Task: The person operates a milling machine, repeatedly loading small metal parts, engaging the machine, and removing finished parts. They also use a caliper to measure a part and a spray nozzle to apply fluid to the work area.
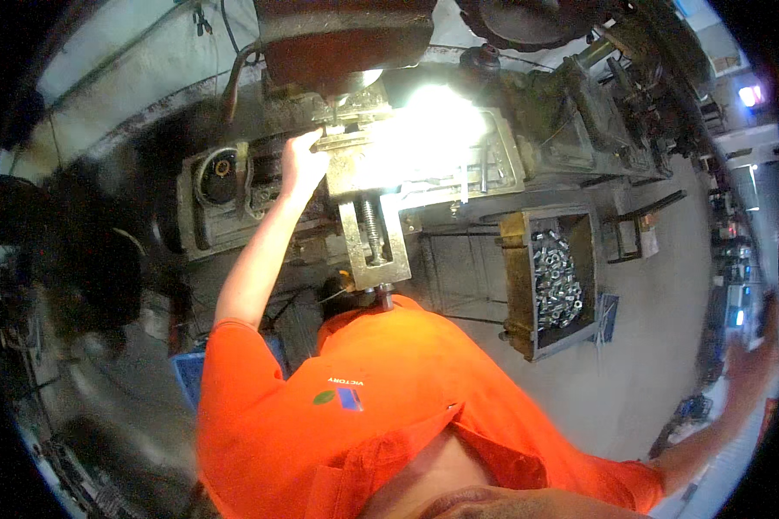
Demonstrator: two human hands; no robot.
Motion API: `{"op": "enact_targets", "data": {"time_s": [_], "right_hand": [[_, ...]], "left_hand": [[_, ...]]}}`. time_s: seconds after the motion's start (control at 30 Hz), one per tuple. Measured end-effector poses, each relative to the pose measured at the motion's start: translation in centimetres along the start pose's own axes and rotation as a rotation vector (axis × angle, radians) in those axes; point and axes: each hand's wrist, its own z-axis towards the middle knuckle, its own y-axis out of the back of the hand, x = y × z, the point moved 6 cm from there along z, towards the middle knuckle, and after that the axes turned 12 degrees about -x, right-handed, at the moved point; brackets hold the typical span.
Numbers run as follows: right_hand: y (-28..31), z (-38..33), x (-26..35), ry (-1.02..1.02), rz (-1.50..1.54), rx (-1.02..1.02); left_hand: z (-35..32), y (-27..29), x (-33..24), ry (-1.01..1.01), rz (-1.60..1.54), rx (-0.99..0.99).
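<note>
My left hand [301, 166] is at the left side of the machine vise [378, 275], its fingers closed at the jaws under the machine head [346, 39]. What they hold, if anything, is too small to make out. The vise's threaded screw [370, 227] points back toward my body. Far out to the right, my right hand [750, 353] is stretched away from the machine, dim and blurred at the picture's rim. Its fingers cannot be read, and nothing shows clearly in it.
A metal box [518, 285] of small metal nut-like parts [558, 281] stands right of the vise. Bright lamp glare [433, 130] hides part of the machine table [502, 177]. A lever [232, 86] hangs left of the machine head. A blue crate [188, 378] sits low at left.
</note>
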Motion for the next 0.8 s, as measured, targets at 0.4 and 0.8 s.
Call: {"op": "enact_targets", "data": {"time_s": [0.4, 0.8], "right_hand": [[-9.6, -7.4, 17.1, -0.408, 1.263, 0.597], [-12.0, -8.4, 17.7, -0.441, 1.358, 0.606]], "left_hand": [[0.4, -0.4, 0.1, 0.087, 0.054, 0.016], [0.1, -0.4, 0.3, 0.085, 0.052, -0.016]]}}
